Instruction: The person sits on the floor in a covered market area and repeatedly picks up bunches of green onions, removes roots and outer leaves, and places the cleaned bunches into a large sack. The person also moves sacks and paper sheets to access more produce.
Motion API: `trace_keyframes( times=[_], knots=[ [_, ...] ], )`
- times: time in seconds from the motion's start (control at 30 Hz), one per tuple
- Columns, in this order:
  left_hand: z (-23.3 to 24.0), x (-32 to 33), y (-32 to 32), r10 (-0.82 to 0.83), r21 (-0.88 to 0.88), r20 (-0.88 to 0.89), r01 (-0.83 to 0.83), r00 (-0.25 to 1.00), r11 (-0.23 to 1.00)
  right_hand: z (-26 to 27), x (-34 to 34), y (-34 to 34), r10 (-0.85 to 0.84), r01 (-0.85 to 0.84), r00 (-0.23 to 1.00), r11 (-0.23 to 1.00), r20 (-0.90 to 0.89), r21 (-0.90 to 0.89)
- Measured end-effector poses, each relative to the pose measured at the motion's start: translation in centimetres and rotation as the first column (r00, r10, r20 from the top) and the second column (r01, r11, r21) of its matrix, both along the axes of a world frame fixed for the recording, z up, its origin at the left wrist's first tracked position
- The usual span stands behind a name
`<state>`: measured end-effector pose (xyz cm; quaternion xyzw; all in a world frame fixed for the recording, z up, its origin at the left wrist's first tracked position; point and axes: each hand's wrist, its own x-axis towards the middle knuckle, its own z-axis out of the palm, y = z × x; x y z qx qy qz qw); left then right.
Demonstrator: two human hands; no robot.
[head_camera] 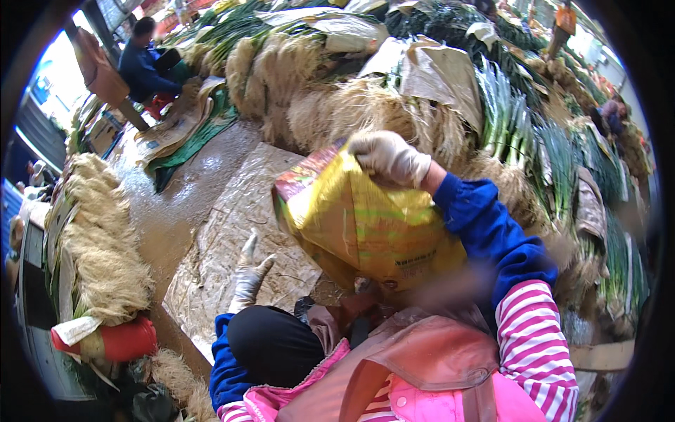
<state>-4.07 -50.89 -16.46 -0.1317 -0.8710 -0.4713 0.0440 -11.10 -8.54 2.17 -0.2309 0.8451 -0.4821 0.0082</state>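
My right hand, in a soiled white glove, grips the top edge of a large yellow printed plastic sack and holds it up before my lap. The sack hangs slack, with a reddish printed part at its upper left. Gloved too, my left hand is empty, its fingers spread, left of the sack and above a dirty pale sheet on the wet ground. A reddish-brown apron covers my lap. The sack's lower end is partly hidden by blur near my knees.
Bundled green onions with pale roots are heaped ahead and to the right. Another root stack stands at the left, near a red bucket on its side. A person in blue sits at the upper left beside sacks and green sheeting.
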Motion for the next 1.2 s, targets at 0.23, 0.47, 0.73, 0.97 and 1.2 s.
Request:
trace_keyframes(
  times=[0.23,0.47,0.73,0.97,1.2],
  knots=[
    [-1.6,1.4,-2.7,0.053,0.678,0.551,-0.484,0.833,0.554,7.5,-8.3,-7.5,0.206,-0.285,0.923,0.934,-0.325,-0.217],
    [-9.9,0.3,-3.2,-0.101,0.683,0.719,-0.673,0.687,0.285,13.2,-11.0,-13.8,0.107,-0.322,0.799,0.907,-0.591,-0.271],
    [-8.0,-5.0,1.3,-0.283,0.907,0.366,-0.408,0.886,-0.104,13.7,-13.2,-14.7,0.449,-0.508,0.857,0.661,-0.251,-0.552],
    [-9.6,-5.2,-1.4,0.004,0.720,0.682,-0.672,0.732,0.176,15.1,-15.4,-14.8,0.531,-0.509,0.832,0.619,-0.159,-0.598],
    [-8.9,-7.7,-1.4,-0.031,0.958,0.277,-0.279,0.960,-0.068,16.1,-16.9,-13.7,0.531,-0.411,0.847,0.682,0.024,-0.605]
  ],
)
